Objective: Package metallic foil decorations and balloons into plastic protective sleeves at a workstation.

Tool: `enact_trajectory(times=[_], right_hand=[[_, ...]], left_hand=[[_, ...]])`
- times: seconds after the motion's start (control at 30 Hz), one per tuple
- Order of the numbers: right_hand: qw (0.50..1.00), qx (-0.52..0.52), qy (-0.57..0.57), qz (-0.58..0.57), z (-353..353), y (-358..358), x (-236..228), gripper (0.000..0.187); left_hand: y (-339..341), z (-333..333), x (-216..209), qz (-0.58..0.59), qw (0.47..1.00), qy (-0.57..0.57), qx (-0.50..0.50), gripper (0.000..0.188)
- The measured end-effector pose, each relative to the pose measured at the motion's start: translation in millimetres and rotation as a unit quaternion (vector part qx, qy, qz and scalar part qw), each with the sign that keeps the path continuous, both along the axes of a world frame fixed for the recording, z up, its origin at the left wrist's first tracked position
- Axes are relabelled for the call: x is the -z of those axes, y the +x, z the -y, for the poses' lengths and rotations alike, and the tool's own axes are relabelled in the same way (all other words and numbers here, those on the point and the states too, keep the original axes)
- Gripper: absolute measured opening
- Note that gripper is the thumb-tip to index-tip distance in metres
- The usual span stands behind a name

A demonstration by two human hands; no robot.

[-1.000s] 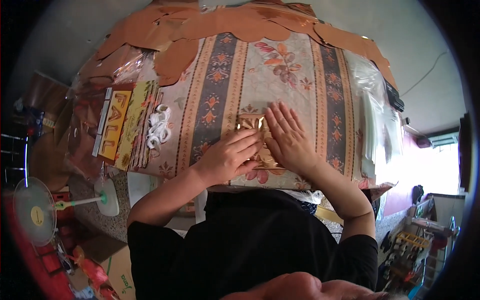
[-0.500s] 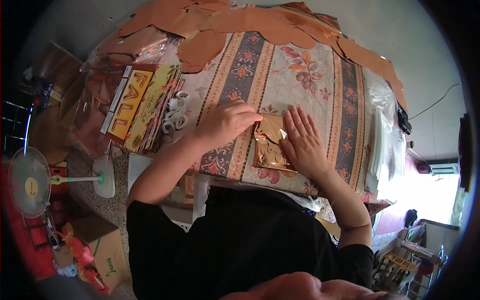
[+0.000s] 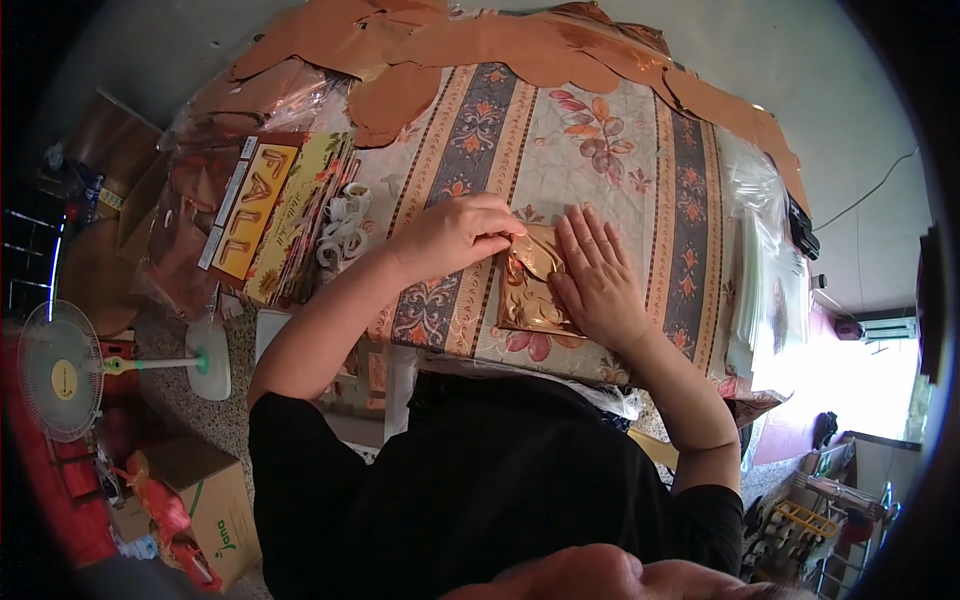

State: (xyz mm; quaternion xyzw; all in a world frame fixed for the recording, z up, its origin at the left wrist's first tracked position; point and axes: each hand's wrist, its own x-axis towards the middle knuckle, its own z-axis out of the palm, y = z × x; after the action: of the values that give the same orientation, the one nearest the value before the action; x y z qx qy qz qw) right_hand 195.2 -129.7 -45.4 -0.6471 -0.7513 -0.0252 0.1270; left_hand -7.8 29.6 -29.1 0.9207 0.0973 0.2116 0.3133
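A flat, folded copper-gold foil balloon [image 3: 528,305] lies on the patterned tablecloth right in front of me, its surface shiny and wrinkled. At its upper left corner, my left hand [image 3: 460,236] is closed in a pinch on the edge of the foil. My right hand [image 3: 606,285] lies flat along the right side of the foil, fingers stretched out and pointing away from me. The fingers hide part of that side.
Flat copper-brown foil shapes [image 3: 540,52] spread along the far edge. To the left lie printed cards [image 3: 290,225], white ribbon rolls [image 3: 343,225] and clear plastic bags [image 3: 185,235]. Clear sleeves [image 3: 765,300] are stacked at the right. A fan [image 3: 65,370] stands left of the table.
My left fingertips have shifted slightly at the foil's upper left corner, and the foil there looks more lifted and creased. The right hand stays flat, nearly unmoved.
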Motion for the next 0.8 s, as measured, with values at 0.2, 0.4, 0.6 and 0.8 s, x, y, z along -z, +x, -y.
enact_trajectory(times=[0.2, 0.4, 0.6, 0.8], right_hand=[[1.0, -0.005, 0.002, -0.007, -0.7, -0.4, -0.6, 0.06], [1.0, -0.004, -0.001, -0.009, -0.2, 0.1, -0.6, 0.06], [1.0, -0.003, -0.002, -0.006, 0.1, 0.2, -0.9, 0.061], [1.0, -0.002, -0.003, -0.008, 0.3, -0.3, -1.6, 0.062]], left_hand=[[6.2, -0.7, -13.8, -0.068, 0.995, -0.077, 0.015, 0.024], [18.6, -1.9, -16.7, -0.136, 0.972, -0.191, -0.009, 0.015], [25.5, -5.7, -16.3, -0.149, 0.972, -0.182, 0.008, 0.013], [20.0, -7.8, -14.5, -0.13, 0.973, -0.189, 0.006, 0.009]])
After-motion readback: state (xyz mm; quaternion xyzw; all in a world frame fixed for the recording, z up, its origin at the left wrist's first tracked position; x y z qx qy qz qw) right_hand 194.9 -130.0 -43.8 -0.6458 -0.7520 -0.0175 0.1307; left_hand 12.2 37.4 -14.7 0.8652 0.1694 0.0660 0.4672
